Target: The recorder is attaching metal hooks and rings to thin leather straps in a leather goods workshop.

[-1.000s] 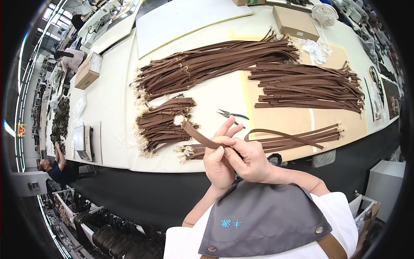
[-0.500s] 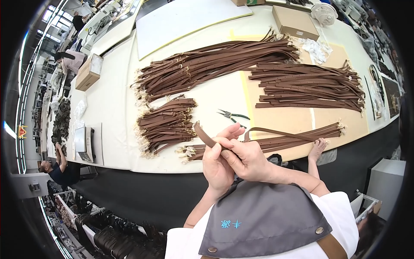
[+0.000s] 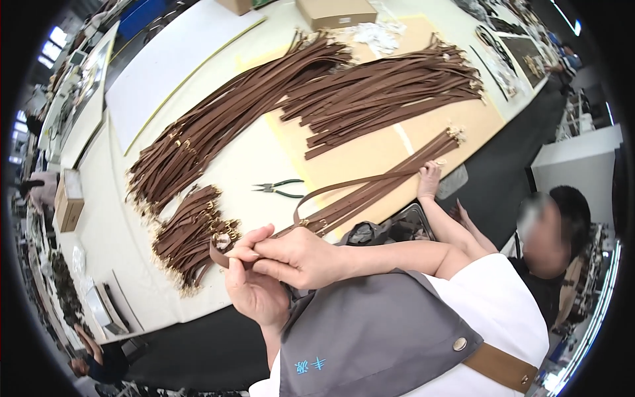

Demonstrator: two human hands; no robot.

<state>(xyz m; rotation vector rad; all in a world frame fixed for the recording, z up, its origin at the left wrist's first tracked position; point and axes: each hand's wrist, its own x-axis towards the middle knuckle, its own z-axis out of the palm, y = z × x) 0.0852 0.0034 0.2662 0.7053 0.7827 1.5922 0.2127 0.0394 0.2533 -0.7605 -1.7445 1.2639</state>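
In front of me, my left hand [image 3: 256, 291] and my right hand [image 3: 297, 257] pinch a brown strap [image 3: 218, 255] together, its short end sticking out to the left past my fingers. What my fingertips cover cannot be made out. Just beyond my right hand lies a row of long brown straps [image 3: 377, 192], with one strap looping up at its near end. Left of my hands sits a pile of shorter straps [image 3: 188, 231] with gold-coloured buckles. A pair of pliers [image 3: 281, 188] with dark green handles rests on the table beyond my hands.
Two large strap bundles [image 3: 231, 112] [image 3: 397, 96] cover the far table. Behind them stand a cardboard box [image 3: 336, 12] and crumpled white material [image 3: 378, 38]. At right, a co-worker's hand [image 3: 430, 175] touches the straps' far end; another person [image 3: 549, 251] is close by. A white board [image 3: 165, 66] lies far left.
The view has turned and shifted, so the table now slants and a person shows at right. Both my hands still grip the strap, now appearing nearer the short-strap pile.
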